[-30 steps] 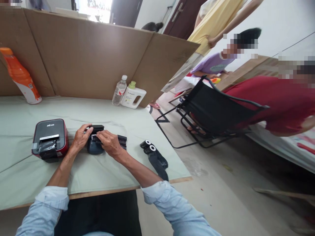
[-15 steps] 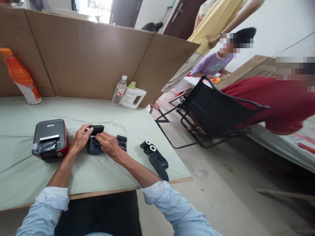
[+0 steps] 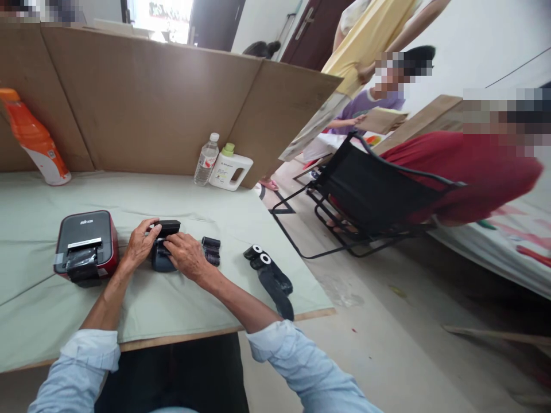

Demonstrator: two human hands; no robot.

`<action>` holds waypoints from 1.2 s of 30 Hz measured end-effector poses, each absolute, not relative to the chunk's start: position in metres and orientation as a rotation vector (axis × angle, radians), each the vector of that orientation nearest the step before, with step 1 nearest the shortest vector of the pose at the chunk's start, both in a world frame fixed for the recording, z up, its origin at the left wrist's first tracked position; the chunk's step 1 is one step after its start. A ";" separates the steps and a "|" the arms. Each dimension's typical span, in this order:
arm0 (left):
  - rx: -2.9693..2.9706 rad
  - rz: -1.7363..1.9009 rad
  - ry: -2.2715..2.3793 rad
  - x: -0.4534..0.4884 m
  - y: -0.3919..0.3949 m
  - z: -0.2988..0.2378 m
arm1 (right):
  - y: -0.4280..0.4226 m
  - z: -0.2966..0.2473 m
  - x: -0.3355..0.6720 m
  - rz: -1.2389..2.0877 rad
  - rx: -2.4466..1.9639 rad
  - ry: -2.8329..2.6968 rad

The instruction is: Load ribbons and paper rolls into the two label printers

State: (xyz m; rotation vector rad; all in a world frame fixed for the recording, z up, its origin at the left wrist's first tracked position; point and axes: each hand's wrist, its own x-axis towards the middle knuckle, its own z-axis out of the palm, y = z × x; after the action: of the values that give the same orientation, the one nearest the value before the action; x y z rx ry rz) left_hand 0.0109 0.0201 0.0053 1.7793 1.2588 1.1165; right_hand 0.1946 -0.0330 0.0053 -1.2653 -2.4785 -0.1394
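A small dark device with a hinged black lid [image 3: 169, 228] raised sits on the table; its body [image 3: 163, 261] looks blue-grey. My left hand [image 3: 141, 244] grips the lid's left side between thumb and fingers. Bent over the device's opening is my right hand [image 3: 186, 252], fingers closed together; whatever they hold is hidden. Several small black rolls [image 3: 211, 252] lie just right of my right hand. Left of my left hand stands a black and red label printer [image 3: 86, 246] with black film hanging from its front.
Two black rolls with white cores [image 3: 260, 256] trail a black strip near the table's right edge. A water bottle [image 3: 207, 160], a white jug [image 3: 230, 170] and an orange bottle [image 3: 37, 140] stand before a cardboard screen [image 3: 150, 103]. People and a black folding chair [image 3: 379, 183] are at right.
My hands stay at the small device, with only slight movement of the right fingers. The view shifts a little. Across the room, a person in purple now holds up a tan flat item.
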 end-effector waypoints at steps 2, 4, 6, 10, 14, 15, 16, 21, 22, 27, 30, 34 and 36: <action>1.783 1.119 1.261 0.011 0.020 0.006 | -0.034 0.007 0.195 -0.126 -1.273 -2.491; 1.785 1.119 1.264 0.011 0.019 0.007 | -0.036 0.007 0.195 -0.109 -1.270 -2.495; 1.785 1.118 1.267 0.011 0.019 0.007 | -0.039 0.006 0.196 -0.101 -1.242 -2.483; 1.787 1.120 1.262 0.012 0.020 0.007 | -0.046 -0.001 0.198 -0.115 -1.183 -2.386; 1.777 1.118 1.251 0.011 0.021 0.006 | -0.050 -0.010 0.198 -0.165 -1.199 -2.284; 1.774 1.118 1.249 0.011 0.021 0.005 | -0.051 -0.012 0.197 -0.168 -1.191 -2.272; 1.773 1.119 1.247 0.010 0.021 0.005 | -0.052 -0.014 0.197 -0.165 -1.178 -2.264; 1.784 1.135 1.228 0.008 0.020 0.004 | -0.062 -0.020 0.196 -0.157 -1.138 -2.205; 1.783 1.133 1.225 0.008 0.020 0.004 | -0.064 -0.021 0.196 -0.155 -1.148 -2.196; 1.796 1.100 1.196 0.005 0.017 0.006 | -0.071 -0.022 0.194 -0.167 -1.162 -2.171; 1.845 1.090 1.170 0.003 0.015 0.008 | -0.074 -0.022 0.193 -0.192 -1.135 -2.151; 1.897 1.051 1.127 0.000 0.011 0.010 | -0.078 -0.022 0.193 -0.170 -1.105 -2.128; 1.910 1.037 1.108 -0.002 0.010 0.010 | -0.079 -0.022 0.193 -0.152 -1.111 -2.121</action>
State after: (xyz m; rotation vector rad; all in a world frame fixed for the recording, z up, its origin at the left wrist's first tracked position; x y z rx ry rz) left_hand -0.0021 0.0097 0.0096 1.9096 1.1083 1.0368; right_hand 0.1929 -0.0791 -0.0224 -1.1108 -2.1208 -0.1517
